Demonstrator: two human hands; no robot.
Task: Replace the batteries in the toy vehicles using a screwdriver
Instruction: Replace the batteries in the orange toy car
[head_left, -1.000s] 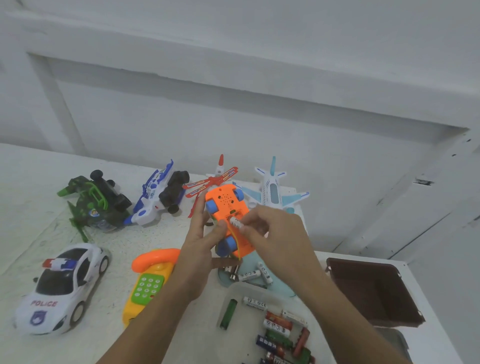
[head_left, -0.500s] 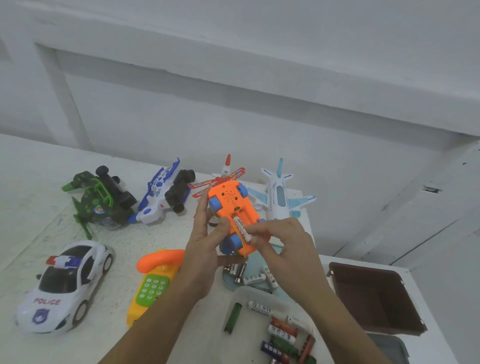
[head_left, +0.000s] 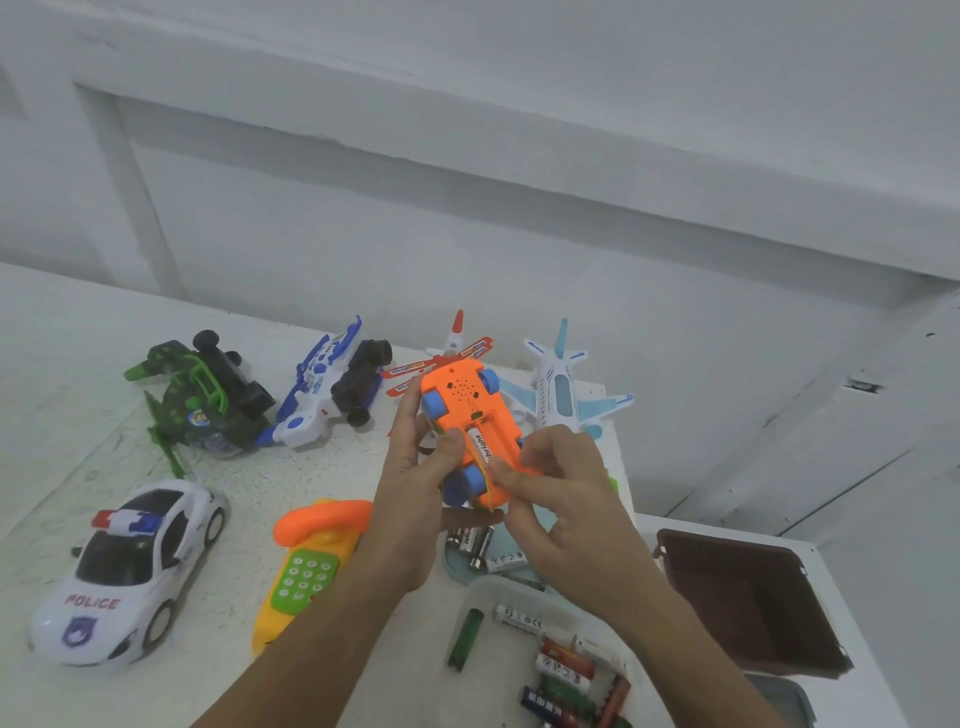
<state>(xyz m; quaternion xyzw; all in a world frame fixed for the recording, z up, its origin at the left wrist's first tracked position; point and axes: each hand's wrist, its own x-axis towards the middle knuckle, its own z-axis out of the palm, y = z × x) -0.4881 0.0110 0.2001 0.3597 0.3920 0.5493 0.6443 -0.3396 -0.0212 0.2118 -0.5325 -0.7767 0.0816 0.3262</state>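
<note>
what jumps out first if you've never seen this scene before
An upside-down orange plastic toy car with blue wheels is held up mid-frame: the left hand grips it while the right hand pinches a white battery in its open bay. A white police toy car sits front left and a pale tray of loose batteries lies at the bottom edge.

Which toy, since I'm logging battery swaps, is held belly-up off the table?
The orange car with blue wheels, gripped by the left hand; every other toy lies on the table.

Pale panelled wall (head_left: 467, 234) behind a speckled white table (head_left: 62, 389)
</note>
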